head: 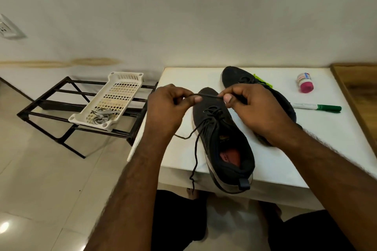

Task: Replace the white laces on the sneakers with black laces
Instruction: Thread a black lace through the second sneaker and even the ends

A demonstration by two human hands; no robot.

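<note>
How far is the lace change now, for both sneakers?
Done: white laces lie in the tray; the far sneaker looks laced black. In hand: left hand and right hand pinch the black lace over the near sneaker. Left: upper eyelets, tying.

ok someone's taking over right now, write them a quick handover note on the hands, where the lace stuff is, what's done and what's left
Left hand and right hand: both pinch a stretch of black lace, held taut between them above the near sneaker.
Near sneaker: on the white table, black lace through its front eyelets, a loose end hanging over the table edge.
Far sneaker: behind it, already wearing dark laces.
White laces: removed, lying in the white tray on the black rack.
Left: finish lacing the near sneaker.
</note>
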